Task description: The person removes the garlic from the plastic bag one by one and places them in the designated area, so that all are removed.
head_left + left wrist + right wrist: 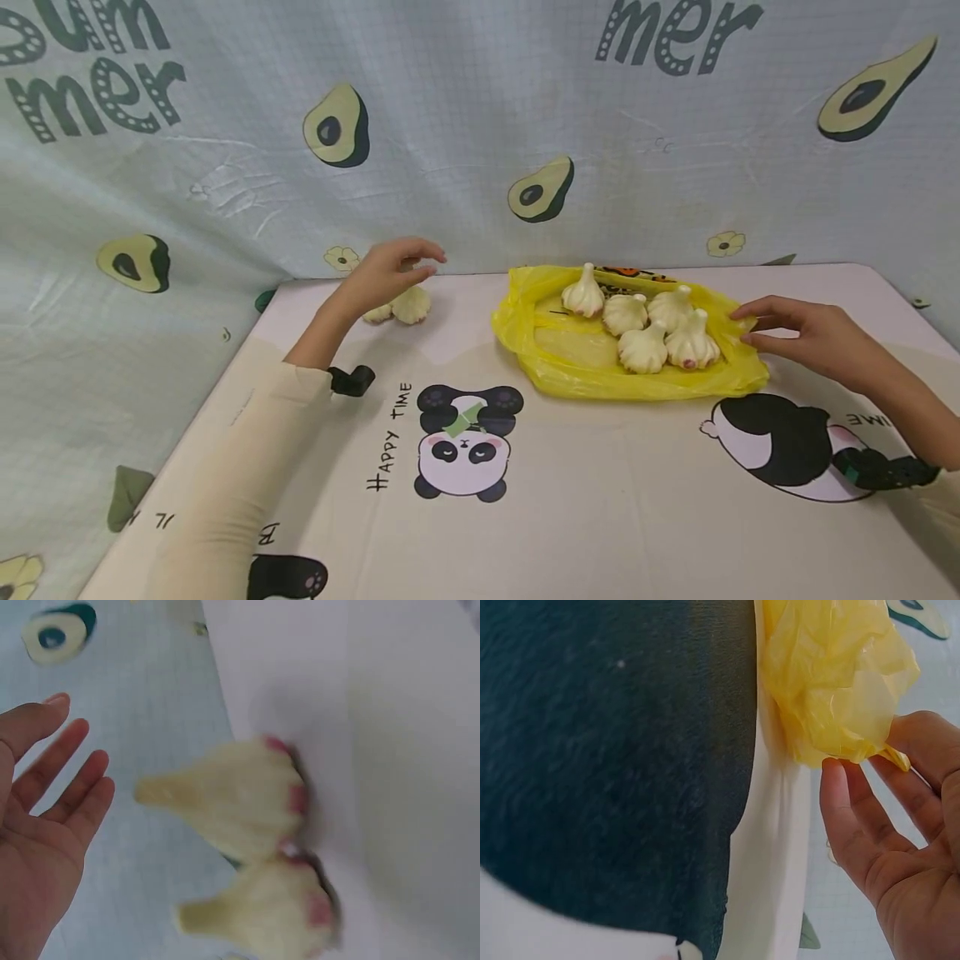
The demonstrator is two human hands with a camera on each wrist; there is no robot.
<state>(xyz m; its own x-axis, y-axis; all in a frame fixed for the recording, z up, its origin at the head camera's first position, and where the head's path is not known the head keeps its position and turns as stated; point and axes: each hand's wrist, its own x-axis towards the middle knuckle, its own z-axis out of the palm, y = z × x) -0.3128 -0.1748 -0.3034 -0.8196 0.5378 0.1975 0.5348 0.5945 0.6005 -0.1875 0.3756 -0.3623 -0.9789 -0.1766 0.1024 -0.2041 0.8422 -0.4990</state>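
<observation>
Beyond the left end of the table, my left hand is raised beside two garlic bulbs, its fingers loosely bent and holding nothing. The nearer garlic bulb is partly covered by the hand in the head view; the other garlic bulb sits close against it. In the left wrist view the hand is apart from both bulbs, their stems towards it. At the right, my right hand pinches the edge of a yellow plastic bag between thumb and fingers. Several garlic bulbs lie on the opened bag.
A light tablecloth with printed pandas covers the table. Behind it hangs a pale curtain with avocado prints, close to the table's back edge. Black straps with small cameras sit on both wrists.
</observation>
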